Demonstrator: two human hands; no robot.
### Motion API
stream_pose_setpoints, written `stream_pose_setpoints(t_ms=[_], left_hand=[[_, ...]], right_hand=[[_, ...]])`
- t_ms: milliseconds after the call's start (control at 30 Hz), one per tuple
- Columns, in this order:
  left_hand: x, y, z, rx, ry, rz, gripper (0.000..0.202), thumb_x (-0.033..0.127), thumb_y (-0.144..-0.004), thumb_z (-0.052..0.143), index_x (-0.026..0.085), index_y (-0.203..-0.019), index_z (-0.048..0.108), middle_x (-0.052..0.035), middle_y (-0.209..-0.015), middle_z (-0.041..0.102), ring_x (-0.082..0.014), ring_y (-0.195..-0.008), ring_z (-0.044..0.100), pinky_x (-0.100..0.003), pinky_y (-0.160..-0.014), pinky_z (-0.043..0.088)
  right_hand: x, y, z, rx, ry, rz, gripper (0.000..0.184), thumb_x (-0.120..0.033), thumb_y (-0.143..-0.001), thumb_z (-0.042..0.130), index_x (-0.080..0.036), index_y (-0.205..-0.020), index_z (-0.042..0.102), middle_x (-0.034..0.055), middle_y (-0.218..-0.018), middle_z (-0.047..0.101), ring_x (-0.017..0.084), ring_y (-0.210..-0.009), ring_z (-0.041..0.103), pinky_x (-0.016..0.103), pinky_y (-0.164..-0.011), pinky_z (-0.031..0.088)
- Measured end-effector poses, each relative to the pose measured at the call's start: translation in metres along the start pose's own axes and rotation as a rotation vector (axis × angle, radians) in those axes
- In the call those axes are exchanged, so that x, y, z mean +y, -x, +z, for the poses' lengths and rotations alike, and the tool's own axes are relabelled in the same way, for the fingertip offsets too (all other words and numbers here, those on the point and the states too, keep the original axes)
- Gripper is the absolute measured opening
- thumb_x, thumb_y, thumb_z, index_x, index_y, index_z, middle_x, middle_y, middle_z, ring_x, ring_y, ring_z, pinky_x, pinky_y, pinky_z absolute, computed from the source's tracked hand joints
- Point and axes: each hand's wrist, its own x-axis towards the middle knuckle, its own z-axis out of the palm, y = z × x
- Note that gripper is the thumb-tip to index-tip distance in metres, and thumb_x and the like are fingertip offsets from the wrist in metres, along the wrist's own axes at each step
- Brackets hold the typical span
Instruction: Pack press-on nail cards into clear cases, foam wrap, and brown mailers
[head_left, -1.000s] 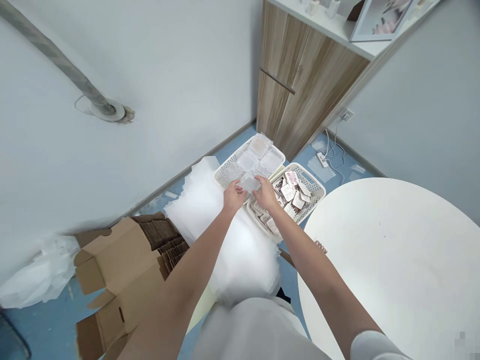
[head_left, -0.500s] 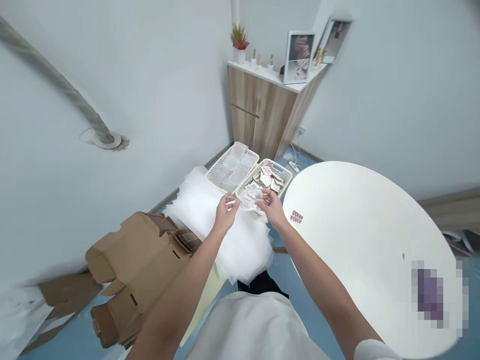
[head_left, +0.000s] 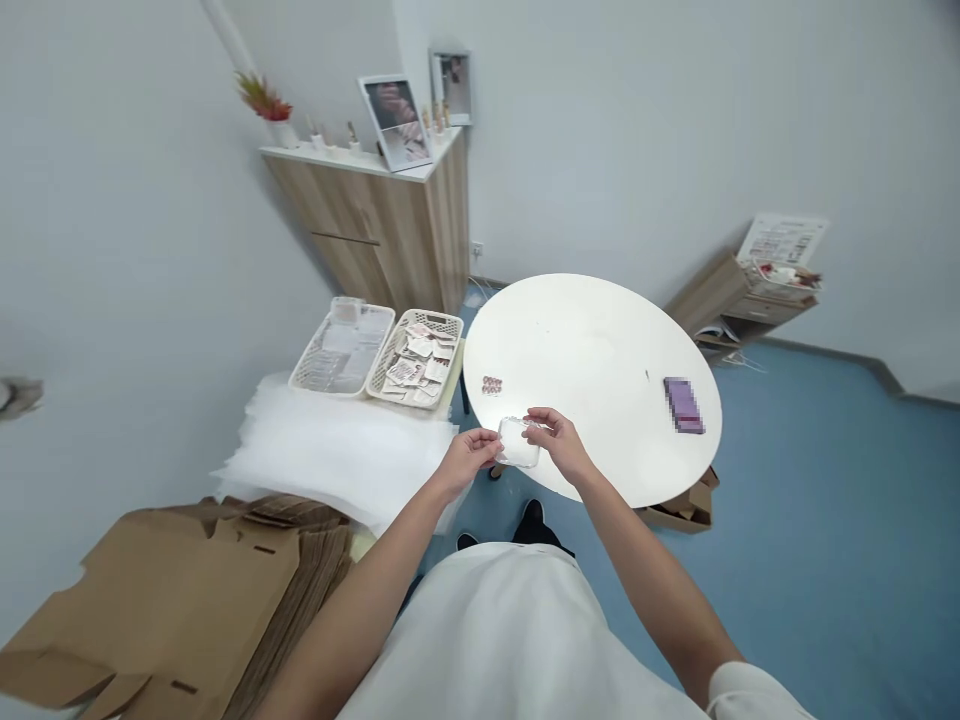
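I see my left hand and right hand each pinching one end of the clear box. It has come away from the baskets and now hovers at the round bench's near edge.

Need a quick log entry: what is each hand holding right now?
Left hand: closed on the left edge of the clear plastic case.
Right hand: closed on the right edge of the same case.
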Motion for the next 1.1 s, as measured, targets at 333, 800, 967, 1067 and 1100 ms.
stream_pose_setpoints(t_ms=[333, 800, 967, 1067, 1100], left_hand=[[-0.039, -0.048, 0.102, -0.116, 0.065, -0.157, 0.036, 0.039, -0.062, 0.068, 0.015, -0.085, 0.055, -0.0056, -0.084, 0.063, -0.012, -0.072, 0.06, -0.027, -0.069, 0.045], [-0.058, -0.103, 0.186, -0.087, -0.536, 0.216, 0.084, 0.036, -0.053, 0.074, 0.026, -0.125, 0.033, -0.0073, -0.11, 0.049, -0.0147, -0.082, 0.057, -0.033, -0.074, 0.044], [-0.047, -0.112, 0.202, -0.183, -0.768, 0.294, 0.086, 0.036, -0.054, 0.073, 0.028, -0.129, 0.031, -0.0056, -0.11, 0.05, -0.014, -0.08, 0.055, -0.035, -0.078, 0.044], [-0.045, -0.118, 0.207, -0.19, -0.781, 0.306, 0.073, 0.034, -0.057, 0.072, 0.025, -0.122, 0.041, -0.0055, -0.105, 0.054, -0.0141, -0.078, 0.055, -0.034, -0.077, 0.046], [-0.044, -0.12, 0.207, -0.185, -0.768, 0.303, 0.072, 0.034, -0.056, 0.072, 0.024, -0.121, 0.042, -0.0057, -0.103, 0.054, -0.0139, -0.077, 0.055, -0.034, -0.076, 0.046]], right_hand=[[0.042, 0.045, -0.111, 0.184, -0.229, 0.14, 0.042, -0.039, -0.06, 0.068, -0.023, -0.096, 0.052, 0.0037, -0.092, 0.061, 0.016, -0.072, 0.062, 0.034, -0.071, 0.047], [0.045, 0.029, -0.222, 0.267, -0.234, 0.191, 0.037, -0.043, -0.063, 0.064, -0.024, -0.087, 0.043, -0.0027, -0.077, 0.055, 0.013, -0.064, 0.061, 0.031, -0.067, 0.049], [0.049, 0.026, -0.234, 0.176, -0.185, 0.167, 0.033, -0.046, -0.065, 0.062, -0.022, -0.077, 0.043, -0.0014, -0.08, 0.054, 0.013, -0.063, 0.06, 0.032, -0.068, 0.048], [0.053, 0.023, -0.238, 0.14, -0.152, 0.175, 0.032, -0.047, -0.067, 0.06, -0.022, -0.079, 0.044, 0.0004, -0.083, 0.055, 0.014, -0.065, 0.06, 0.034, -0.069, 0.048], [0.054, 0.022, -0.24, 0.124, -0.125, 0.165, 0.032, -0.047, -0.067, 0.059, -0.022, -0.081, 0.045, 0.0019, -0.087, 0.056, 0.015, -0.069, 0.061, 0.035, -0.071, 0.048]])
